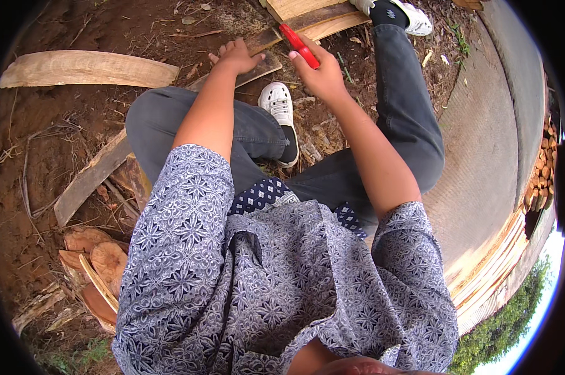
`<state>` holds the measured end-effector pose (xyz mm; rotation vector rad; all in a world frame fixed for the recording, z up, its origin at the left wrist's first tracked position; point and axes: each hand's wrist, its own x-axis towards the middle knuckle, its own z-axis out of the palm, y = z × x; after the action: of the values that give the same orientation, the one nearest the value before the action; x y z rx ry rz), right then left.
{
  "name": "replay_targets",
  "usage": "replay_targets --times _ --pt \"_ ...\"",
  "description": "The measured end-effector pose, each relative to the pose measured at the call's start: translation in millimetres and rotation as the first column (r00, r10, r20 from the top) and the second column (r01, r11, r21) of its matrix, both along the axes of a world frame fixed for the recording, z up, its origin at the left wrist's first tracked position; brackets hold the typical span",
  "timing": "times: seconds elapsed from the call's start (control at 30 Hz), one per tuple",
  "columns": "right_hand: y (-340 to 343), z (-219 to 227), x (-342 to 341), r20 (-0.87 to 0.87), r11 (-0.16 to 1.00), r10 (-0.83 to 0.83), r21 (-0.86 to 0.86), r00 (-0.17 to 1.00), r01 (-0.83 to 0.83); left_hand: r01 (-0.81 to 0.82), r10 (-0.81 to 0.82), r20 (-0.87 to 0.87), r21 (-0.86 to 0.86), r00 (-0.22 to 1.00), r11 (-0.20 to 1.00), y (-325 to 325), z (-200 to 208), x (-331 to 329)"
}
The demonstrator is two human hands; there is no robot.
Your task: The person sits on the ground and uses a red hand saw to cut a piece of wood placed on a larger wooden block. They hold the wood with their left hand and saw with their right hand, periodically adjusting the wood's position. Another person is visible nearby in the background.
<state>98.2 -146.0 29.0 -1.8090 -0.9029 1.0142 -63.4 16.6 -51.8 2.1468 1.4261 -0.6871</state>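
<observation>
My right hand [325, 74] is closed around a bright red tool [290, 36], whose kind I cannot make out. Its far end points up and to the left, over the edge of a narrow board [323, 19]. To the left, my left hand [237, 57] lies with its fingers spread. It rests on or just beside a short weathered plank [260, 70] on the ground. A pale, broader piece of wood [292, 7] lies past both hands at the top of the view.
A curved light plank [88, 69] lies on the brown soil at left. Beside my bent leg are a grey board [95, 178] and cut logs [107, 265]. At right stand a large grey sheet [489, 125], stacked planks [492, 269] and piled wood [540, 169].
</observation>
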Motion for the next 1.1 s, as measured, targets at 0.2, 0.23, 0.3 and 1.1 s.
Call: replay_targets --times 0.2,0.23,0.3,1.1 --pt "14 16 5 0.085 0.998 -0.003 0.063 0.996 -0.002 -0.032 0.011 0.175 0.119 0.985 0.992 -12 -17 -10" --pt "13 19 4 0.108 0.997 -0.009 0.080 0.994 0.001 -0.023 0.003 0.190 0.102 0.982 0.995 -9 -18 -10" --pt "5 18 3 0.117 0.997 -0.031 0.070 0.993 0.023 -0.015 -0.003 0.176 0.098 0.984 0.995 -7 -23 -12" --pt "-8 -33 -16 -0.031 0.974 -0.079 0.211 0.996 0.084 -0.087 0.051 0.232 0.148 0.971 0.985 -7 -37 -15"
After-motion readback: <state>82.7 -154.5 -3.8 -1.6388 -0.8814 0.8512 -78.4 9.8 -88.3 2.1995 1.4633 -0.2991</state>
